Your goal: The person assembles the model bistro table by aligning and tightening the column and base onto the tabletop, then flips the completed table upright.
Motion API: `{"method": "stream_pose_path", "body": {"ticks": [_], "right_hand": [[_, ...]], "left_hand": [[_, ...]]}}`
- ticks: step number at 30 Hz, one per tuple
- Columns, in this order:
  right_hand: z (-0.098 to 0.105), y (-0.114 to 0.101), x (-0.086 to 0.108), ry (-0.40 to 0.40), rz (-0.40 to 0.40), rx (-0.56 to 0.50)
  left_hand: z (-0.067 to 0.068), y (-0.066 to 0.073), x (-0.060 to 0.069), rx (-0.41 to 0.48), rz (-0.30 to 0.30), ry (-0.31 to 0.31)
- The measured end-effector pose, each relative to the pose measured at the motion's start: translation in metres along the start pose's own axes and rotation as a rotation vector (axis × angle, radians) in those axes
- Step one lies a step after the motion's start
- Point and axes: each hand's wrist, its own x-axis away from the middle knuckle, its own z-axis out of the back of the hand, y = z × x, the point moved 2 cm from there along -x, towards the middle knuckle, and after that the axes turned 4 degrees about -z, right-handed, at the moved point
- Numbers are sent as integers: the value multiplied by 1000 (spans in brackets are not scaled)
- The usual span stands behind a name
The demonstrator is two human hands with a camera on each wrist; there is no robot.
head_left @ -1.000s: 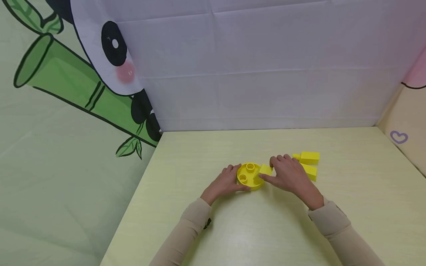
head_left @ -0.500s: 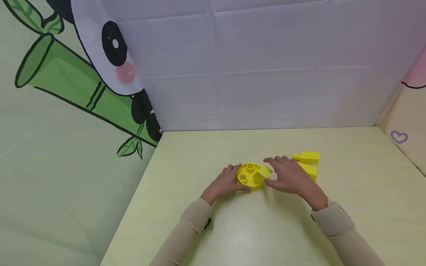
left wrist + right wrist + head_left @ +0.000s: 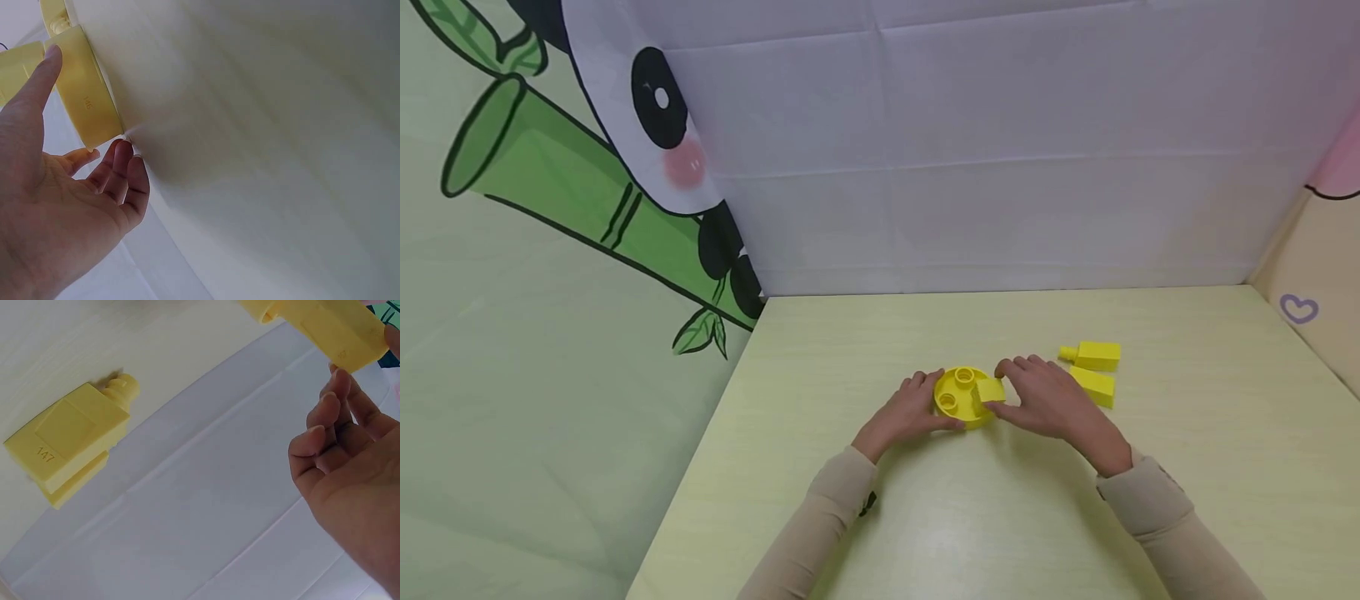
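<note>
A round yellow base (image 3: pixel 964 413) with raised round sockets lies on the table, and my left hand (image 3: pixel 904 417) grips its left rim between thumb and fingers. The side wall of the base (image 3: pixel 90 94), marked 146, shows in the left wrist view. A yellow block (image 3: pixel 991 391) stands upright on the right part of the base. My right hand (image 3: pixel 1051 402) pinches this block near its top between thumb and fingertips. In the right wrist view the block (image 3: pixel 340 337) meets the fingertips; its lower end is hidden in the head view.
Two more yellow blocks lie right of my right hand: one with a threaded neck (image 3: pixel 1097 357) at the back, another (image 3: pixel 1093 387) before it. The pale table (image 3: pixel 940 533) meets a white cloth backdrop (image 3: pixel 1000 208) behind and a printed cloth (image 3: pixel 535 400) at the left.
My right fingers spread off the block half a second ago and now pinch it again. The block has turned on the base. My left hand stays on the rim.
</note>
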Motion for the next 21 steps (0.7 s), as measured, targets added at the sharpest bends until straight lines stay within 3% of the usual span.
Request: {"method": "stream_pose_path", "body": {"ticks": [6, 21], "right_hand": [[-1, 0, 0, 39, 11, 17], [1, 24, -11, 87, 74, 54]], "left_hand": [[0, 1, 0, 3, 5, -1], [-3, 11, -20, 3, 40, 26]]}}
